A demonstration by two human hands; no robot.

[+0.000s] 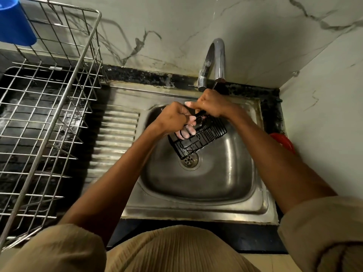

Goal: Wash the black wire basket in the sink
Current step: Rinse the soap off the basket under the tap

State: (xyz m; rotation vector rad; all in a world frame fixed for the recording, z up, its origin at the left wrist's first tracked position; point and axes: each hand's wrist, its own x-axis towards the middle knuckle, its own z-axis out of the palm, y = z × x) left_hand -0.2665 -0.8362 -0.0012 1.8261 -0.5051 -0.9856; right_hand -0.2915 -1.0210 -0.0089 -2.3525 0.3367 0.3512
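Both hands meet over the far side of the sink point(225, 205) basin and hold the black wire basket point(198, 139) there, tilted, its lower corner hanging just above the round drain point(189, 159) in the basin floor. The left hand point(173, 118) has its fingers curled round the basket's upper edge, fingertips showing through the wires from below. The right hand point(211, 104) is closed in a fist on the same upper end, thumb pointing left along the top. The basket is a small rectangular tray of thin black wire, with close parallel bars across its floor and a low rim around it; nothing lies inside it. Whether it is wet cannot be told.

The steel basin holds only the drain strainer; its walls are dull and streaked. A curved chrome tap point(213, 61) rises from the far edge of the sink, its spout ending just beyond the right hand. Water flow cannot be made out. A ribbed steel draining board point(115, 138) adjoins the basin on the left.

Further left, on the black counter point(35, 122), stands a large silver wire dish rack point(59, 95), with a blue plastic cup point(14, 22) hung at its far left corner. A red object point(283, 142) shows at the right edge of the sink, partly hidden behind the right forearm. Pale veined marble walls point(176, 26) close in the far and right sides. Beige ribbed sleeves point(322, 228) are pushed up both arms.
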